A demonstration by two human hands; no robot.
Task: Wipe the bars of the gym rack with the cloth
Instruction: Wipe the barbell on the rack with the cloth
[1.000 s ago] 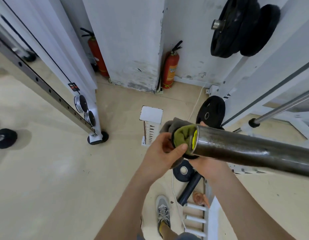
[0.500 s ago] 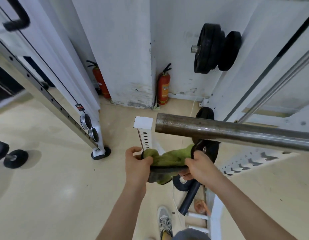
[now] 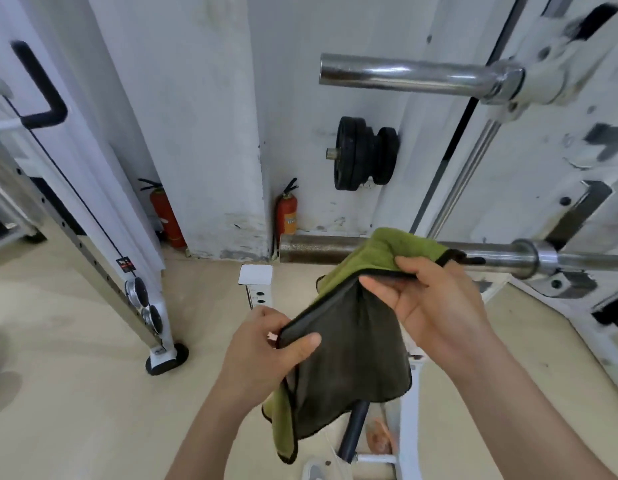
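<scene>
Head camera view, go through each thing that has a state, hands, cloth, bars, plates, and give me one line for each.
Left hand: pinching a cloth corner.
Right hand: gripping the cloth's upper edge.
Cloth: spread between both hands, green and grey faces showing, lower part hanging.
Lower bar: horizontal, sleeve bare, behind the cloth.
Upper bar: horizontal, bare, untouched.
Plates: stacked on a peg.
Extinguishers: upright on the floor.

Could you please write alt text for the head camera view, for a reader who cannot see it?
Two bare hands, left hand and right hand, hold a green and grey cloth spread open just below a barbell sleeve on a white gym rack. A chrome bar juts out above.
</scene>
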